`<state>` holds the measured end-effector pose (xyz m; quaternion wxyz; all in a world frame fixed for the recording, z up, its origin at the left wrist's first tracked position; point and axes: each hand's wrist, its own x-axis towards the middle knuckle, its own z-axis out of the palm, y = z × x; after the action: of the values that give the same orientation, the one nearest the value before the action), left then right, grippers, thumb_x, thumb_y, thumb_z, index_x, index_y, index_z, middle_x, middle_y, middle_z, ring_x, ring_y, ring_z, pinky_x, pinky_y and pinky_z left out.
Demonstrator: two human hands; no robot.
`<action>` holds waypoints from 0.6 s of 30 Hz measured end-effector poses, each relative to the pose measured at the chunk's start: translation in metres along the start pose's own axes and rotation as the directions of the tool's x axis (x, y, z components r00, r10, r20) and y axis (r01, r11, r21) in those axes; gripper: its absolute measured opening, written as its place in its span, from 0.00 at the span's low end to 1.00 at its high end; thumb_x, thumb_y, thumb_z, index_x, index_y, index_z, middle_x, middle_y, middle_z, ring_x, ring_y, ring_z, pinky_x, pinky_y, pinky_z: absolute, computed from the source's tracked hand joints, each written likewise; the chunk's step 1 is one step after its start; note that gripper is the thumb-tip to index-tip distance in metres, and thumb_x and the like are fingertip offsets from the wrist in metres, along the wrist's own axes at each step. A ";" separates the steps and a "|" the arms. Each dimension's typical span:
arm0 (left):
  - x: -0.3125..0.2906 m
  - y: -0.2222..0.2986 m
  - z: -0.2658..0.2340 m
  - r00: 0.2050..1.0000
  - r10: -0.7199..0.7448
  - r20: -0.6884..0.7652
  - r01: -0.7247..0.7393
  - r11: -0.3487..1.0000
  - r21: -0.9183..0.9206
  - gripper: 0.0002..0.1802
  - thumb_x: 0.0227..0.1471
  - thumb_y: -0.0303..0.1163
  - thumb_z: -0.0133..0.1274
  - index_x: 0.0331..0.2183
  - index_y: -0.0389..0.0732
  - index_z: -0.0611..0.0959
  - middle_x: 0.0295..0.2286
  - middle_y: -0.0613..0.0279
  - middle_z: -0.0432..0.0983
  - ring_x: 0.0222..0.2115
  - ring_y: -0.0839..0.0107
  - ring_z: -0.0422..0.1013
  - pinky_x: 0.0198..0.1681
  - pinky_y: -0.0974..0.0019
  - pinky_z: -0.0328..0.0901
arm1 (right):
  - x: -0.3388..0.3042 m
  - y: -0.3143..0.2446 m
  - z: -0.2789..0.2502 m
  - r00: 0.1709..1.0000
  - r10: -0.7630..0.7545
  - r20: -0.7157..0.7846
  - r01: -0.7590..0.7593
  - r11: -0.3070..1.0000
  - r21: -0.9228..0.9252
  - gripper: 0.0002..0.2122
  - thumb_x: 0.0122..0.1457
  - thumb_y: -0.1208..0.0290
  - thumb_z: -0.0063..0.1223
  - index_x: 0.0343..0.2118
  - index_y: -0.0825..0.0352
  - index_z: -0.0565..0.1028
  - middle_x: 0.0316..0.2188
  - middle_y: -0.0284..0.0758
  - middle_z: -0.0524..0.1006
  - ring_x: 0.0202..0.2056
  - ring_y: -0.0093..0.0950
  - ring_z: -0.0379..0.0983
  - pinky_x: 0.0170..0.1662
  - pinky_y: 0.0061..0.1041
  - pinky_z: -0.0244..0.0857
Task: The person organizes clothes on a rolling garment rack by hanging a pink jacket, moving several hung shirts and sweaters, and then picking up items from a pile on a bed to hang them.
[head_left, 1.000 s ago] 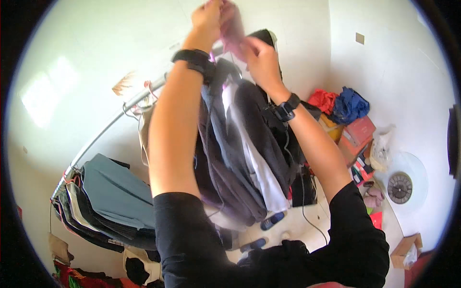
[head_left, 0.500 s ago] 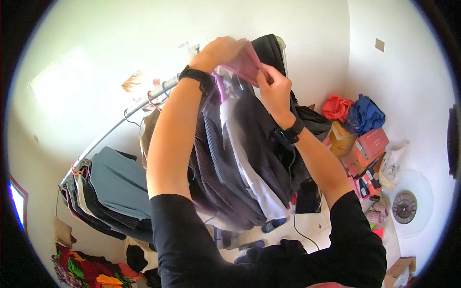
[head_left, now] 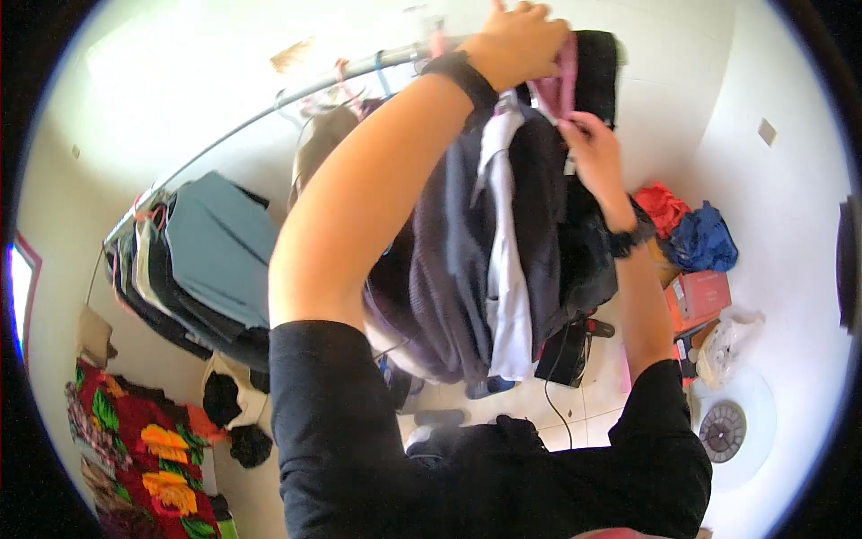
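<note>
A pink cloth hangs at the right end of the clothes rail. At its upper edge, my left hand is closed on it, with the fingers partly hidden. My right hand pinches the cloth's lower edge between thumb and fingers. Just below and left of the cloth hang a white collared shirt and dark knitted garments. A black garment is draped at the rail's end, right beside the cloth.
Blue-grey tops hang further left on the rail. Red and blue bags, boxes and a round translucent container stand along the right wall. A flowered red blanket lies lower left. A cable crosses the floor.
Both hands have moved right with the pink cloth, the left one also higher; the cloth now hangs more upright. The view has shifted, and the white shirt shows more to the right.
</note>
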<state>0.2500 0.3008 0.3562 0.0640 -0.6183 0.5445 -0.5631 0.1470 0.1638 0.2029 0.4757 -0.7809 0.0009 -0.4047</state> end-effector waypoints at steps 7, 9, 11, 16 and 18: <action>-0.088 0.077 -0.217 0.977 0.070 0.199 0.072 0.774 -0.629 0.10 0.41 0.36 0.53 0.24 0.40 0.74 0.24 0.58 0.70 0.25 0.59 0.71 0.27 0.60 0.67 | -0.149 -0.019 -0.048 0.914 0.003 -0.406 0.038 0.995 0.094 0.11 0.61 0.72 0.48 0.42 0.74 0.74 0.32 0.37 0.76 0.32 0.24 0.72 0.36 0.21 0.66; -0.150 0.098 -0.251 0.974 0.085 0.211 0.094 0.694 -0.714 0.13 0.39 0.33 0.57 0.31 0.39 0.78 0.25 0.61 0.70 0.25 0.67 0.71 0.32 0.62 0.68 | -0.207 -0.014 -0.045 0.945 0.017 -0.327 0.004 0.998 0.062 0.10 0.62 0.72 0.47 0.41 0.73 0.74 0.30 0.36 0.75 0.29 0.22 0.70 0.33 0.20 0.64; -0.211 0.101 -0.275 0.952 0.069 0.298 0.241 0.434 -0.868 0.15 0.47 0.36 0.56 0.36 0.37 0.80 0.33 0.59 0.76 0.34 0.65 0.74 0.43 0.59 0.69 | -0.254 -0.030 -0.022 0.981 0.013 -0.193 -0.001 0.998 0.062 0.10 0.61 0.72 0.47 0.40 0.73 0.74 0.29 0.36 0.74 0.26 0.21 0.68 0.31 0.19 0.63; -0.388 0.067 -0.306 0.648 -0.527 0.550 0.761 0.423 -0.491 0.14 0.40 0.22 0.56 0.35 0.41 0.82 0.28 0.60 0.77 0.29 0.60 0.73 0.33 0.63 0.69 | -0.345 -0.091 0.079 0.958 0.091 0.272 -0.174 0.939 0.297 0.06 0.56 0.77 0.49 0.33 0.74 0.75 0.25 0.37 0.74 0.21 0.22 0.71 0.24 0.19 0.64; -0.451 0.045 -0.333 0.396 -0.780 0.485 0.914 0.285 -0.289 0.13 0.45 0.19 0.53 0.37 0.38 0.82 0.32 0.55 0.78 0.33 0.62 0.74 0.39 0.66 0.67 | -0.358 -0.127 0.129 0.878 0.071 0.473 -0.238 0.923 0.303 0.05 0.54 0.79 0.50 0.31 0.74 0.76 0.22 0.37 0.75 0.20 0.22 0.72 0.23 0.20 0.64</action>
<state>0.0704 0.7970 0.1618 -0.3476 -0.8685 0.2427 -0.2568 -0.0611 0.4671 0.0432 0.6257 -0.7531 -0.1190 -0.1651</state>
